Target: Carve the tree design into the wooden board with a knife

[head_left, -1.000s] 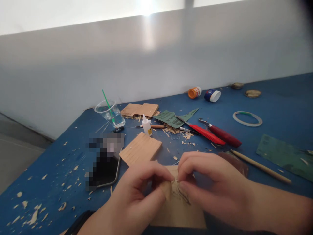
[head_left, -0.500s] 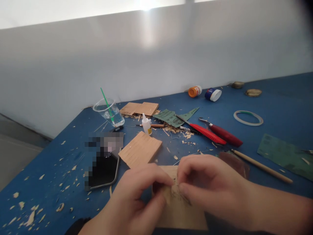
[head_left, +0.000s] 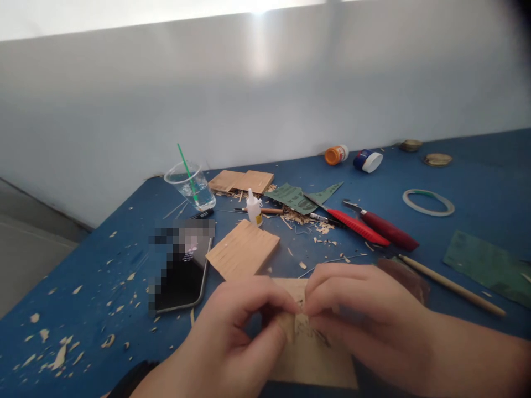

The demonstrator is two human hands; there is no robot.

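My left hand [head_left: 249, 318] and my right hand [head_left: 373, 320] meet over a pale wooden board [head_left: 315, 367] at the front of the table. Both are closed in a pinch, fingertips almost touching. Whatever lies between them is too small and too covered to name. Dark, thin marks or scraps [head_left: 321, 336] show on the board just under the right fingertips. Beyond the left hand is a square wooden block [head_left: 244, 250], and behind that stands a small white glue bottle [head_left: 254, 210] with a pointed nozzle.
A phone [head_left: 178, 284] and a tilted clear cup [head_left: 199, 190] with a green straw are at left. Red-handled knives [head_left: 359, 225], green sandpaper [head_left: 485, 265], a wooden stick [head_left: 456, 287] and a tape ring [head_left: 429, 203] lie at right. Wood shavings [head_left: 60, 354] litter the blue table.
The view has shifted a little, so the tabletop things appear slightly farther right. Both hands stay pinched over the board, the left fingertips slightly closer to the right ones.
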